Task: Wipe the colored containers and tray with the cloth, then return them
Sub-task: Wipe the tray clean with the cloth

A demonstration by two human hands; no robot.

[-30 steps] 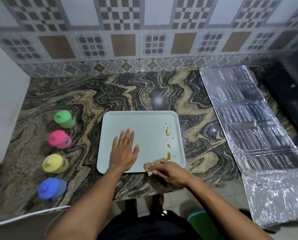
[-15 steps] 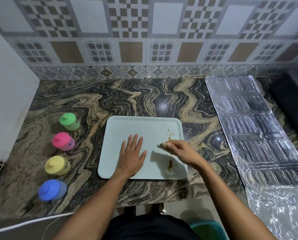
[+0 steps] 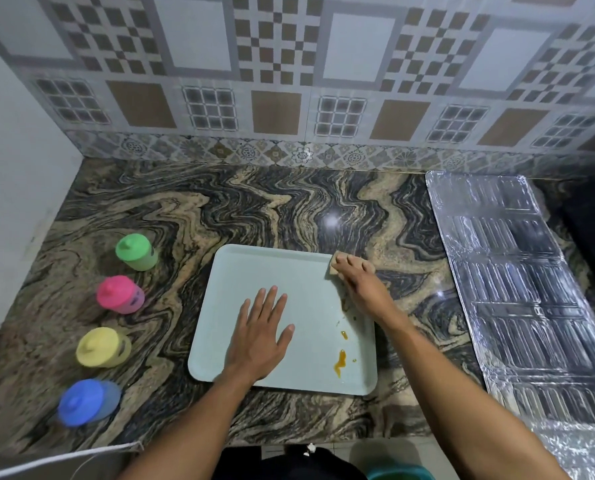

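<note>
A pale green tray (image 3: 247, 271) lies flat on the marbled counter, with orange smears (image 3: 340, 362) near its front right corner. My left hand (image 3: 261, 334) rests flat on the tray with fingers spread. My right hand (image 3: 358, 282) presses a small tan cloth (image 3: 334, 265) onto the tray's far right corner, fingers laid over it. To the left stand the lidded containers in a row: green (image 3: 136, 251), pink (image 3: 118, 294), yellow (image 3: 102, 347) and blue (image 3: 86, 402).
A long foil-covered sheet (image 3: 517, 289) lies along the right side of the counter. A tiled wall runs behind, and a white wall closes the left. The counter's front edge is near my body, with a teal bucket (image 3: 400, 474) below.
My right hand slid the cloth from the tray's front edge up along its right side to the far right corner. Smears in the upper right are gone. My left hand stayed put.
</note>
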